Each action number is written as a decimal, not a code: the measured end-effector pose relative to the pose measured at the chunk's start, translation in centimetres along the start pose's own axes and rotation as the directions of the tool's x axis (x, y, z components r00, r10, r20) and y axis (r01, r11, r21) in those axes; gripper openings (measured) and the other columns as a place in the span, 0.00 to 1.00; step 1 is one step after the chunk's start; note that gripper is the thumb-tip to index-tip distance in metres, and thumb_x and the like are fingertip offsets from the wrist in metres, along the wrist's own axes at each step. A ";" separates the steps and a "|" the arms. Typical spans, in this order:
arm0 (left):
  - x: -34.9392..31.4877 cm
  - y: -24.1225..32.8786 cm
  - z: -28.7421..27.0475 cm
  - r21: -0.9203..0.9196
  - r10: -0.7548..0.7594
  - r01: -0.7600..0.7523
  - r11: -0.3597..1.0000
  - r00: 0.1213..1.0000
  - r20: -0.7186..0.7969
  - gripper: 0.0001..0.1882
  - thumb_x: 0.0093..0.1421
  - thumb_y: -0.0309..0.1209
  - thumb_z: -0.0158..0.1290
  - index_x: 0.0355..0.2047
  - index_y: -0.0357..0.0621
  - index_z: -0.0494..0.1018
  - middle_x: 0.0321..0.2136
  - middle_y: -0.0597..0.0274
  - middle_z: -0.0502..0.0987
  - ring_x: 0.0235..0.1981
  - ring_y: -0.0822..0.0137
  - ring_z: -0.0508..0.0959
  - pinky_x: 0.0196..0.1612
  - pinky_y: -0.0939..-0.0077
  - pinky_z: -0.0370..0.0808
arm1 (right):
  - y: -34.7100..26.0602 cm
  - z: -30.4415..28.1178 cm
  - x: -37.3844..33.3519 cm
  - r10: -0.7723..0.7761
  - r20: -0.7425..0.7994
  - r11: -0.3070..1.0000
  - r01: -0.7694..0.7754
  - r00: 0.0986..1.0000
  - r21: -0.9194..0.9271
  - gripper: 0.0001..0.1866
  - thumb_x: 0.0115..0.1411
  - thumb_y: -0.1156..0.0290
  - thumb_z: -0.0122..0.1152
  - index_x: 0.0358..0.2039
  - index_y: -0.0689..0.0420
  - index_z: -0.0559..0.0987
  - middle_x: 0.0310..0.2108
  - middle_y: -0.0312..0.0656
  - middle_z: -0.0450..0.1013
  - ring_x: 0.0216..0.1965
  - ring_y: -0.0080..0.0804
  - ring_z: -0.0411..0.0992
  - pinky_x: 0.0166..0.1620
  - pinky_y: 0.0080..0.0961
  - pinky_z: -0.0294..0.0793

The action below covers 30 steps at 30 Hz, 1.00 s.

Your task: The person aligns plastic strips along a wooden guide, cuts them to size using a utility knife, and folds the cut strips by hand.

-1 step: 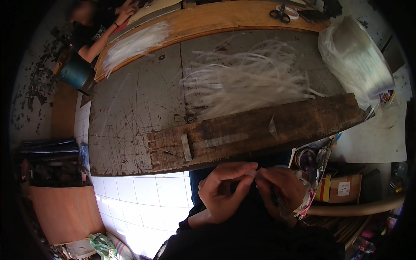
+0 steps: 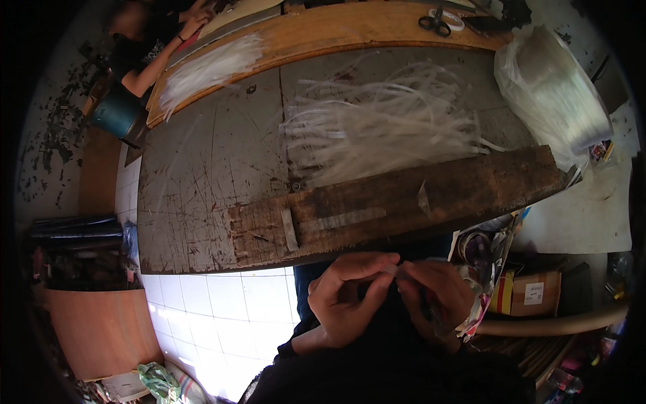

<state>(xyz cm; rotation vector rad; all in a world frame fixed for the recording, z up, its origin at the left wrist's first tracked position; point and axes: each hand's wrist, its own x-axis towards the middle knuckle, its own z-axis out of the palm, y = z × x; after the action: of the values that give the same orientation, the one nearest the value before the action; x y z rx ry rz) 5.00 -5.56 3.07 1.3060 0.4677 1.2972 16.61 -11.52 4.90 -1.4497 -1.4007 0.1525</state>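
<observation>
Just off the near edge of the worktable, my left hand [image 2: 348,293] and my right hand [image 2: 444,291] meet with their fingertips almost touching. Between them they pinch a short piece of clear plastic strip [image 2: 390,268]. Something reddish and dark shows in my right palm, too shaded to name. Beyond my hands, a worn wooden plank [image 2: 404,202] lies along the table edge, with a small flat metal-looking piece [image 2: 289,229] on its left part. Behind the plank spreads a loose heap of translucent plastic strips [image 2: 383,128].
At the far side, a wooden board [image 2: 323,30] carries another bundle of strips [image 2: 212,67] and black scissors [image 2: 435,23]. A plastic-wrapped roll [image 2: 555,94] stands at right. Another person [image 2: 145,60] works at far left. A cardboard box [image 2: 536,294] sits low at right.
</observation>
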 end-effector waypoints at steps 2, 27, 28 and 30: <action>0.0 -0.1 -0.2 0.047 0.019 -0.020 0.999 1.000 0.017 0.14 0.50 0.12 0.51 0.38 0.30 0.66 0.37 0.46 0.73 0.40 0.61 0.76 0.41 0.76 0.76 | 0.1 0.0 -0.1 -0.002 0.006 1.000 0.002 1.000 -0.008 0.16 0.43 0.80 0.66 0.36 0.59 0.76 0.30 0.43 0.74 0.27 0.31 0.75 0.27 0.20 0.74; -0.1 0.0 0.1 -0.094 0.002 -0.005 0.996 1.000 -0.029 0.14 0.50 0.11 0.50 0.36 0.32 0.63 0.37 0.44 0.72 0.42 0.62 0.75 0.42 0.77 0.76 | -0.1 0.2 -0.2 -0.033 0.033 0.999 0.034 0.999 -0.018 0.17 0.45 0.78 0.65 0.38 0.58 0.76 0.32 0.43 0.74 0.30 0.33 0.76 0.28 0.21 0.76; -0.1 -0.1 0.1 -0.094 0.002 -0.005 0.996 1.000 -0.029 0.14 0.50 0.11 0.50 0.36 0.32 0.63 0.37 0.44 0.72 0.42 0.62 0.75 0.42 0.77 0.76 | 0.0 0.3 -0.2 -0.038 0.026 0.999 0.039 0.999 -0.016 0.16 0.45 0.79 0.65 0.38 0.58 0.76 0.32 0.44 0.74 0.30 0.33 0.76 0.28 0.21 0.76; -0.1 -0.2 0.0 -0.063 0.029 -0.030 0.998 0.999 -0.016 0.14 0.50 0.11 0.50 0.36 0.31 0.63 0.37 0.44 0.72 0.42 0.62 0.75 0.42 0.77 0.76 | 0.1 0.4 -0.3 -0.043 0.019 0.999 0.043 0.999 -0.013 0.16 0.45 0.79 0.65 0.37 0.58 0.76 0.32 0.44 0.74 0.30 0.33 0.76 0.28 0.20 0.75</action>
<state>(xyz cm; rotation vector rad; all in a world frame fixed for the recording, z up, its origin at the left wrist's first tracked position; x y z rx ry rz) 5.05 -5.63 2.83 1.2552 0.4155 1.3364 16.30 -11.50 4.53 -1.4314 -1.4495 0.1301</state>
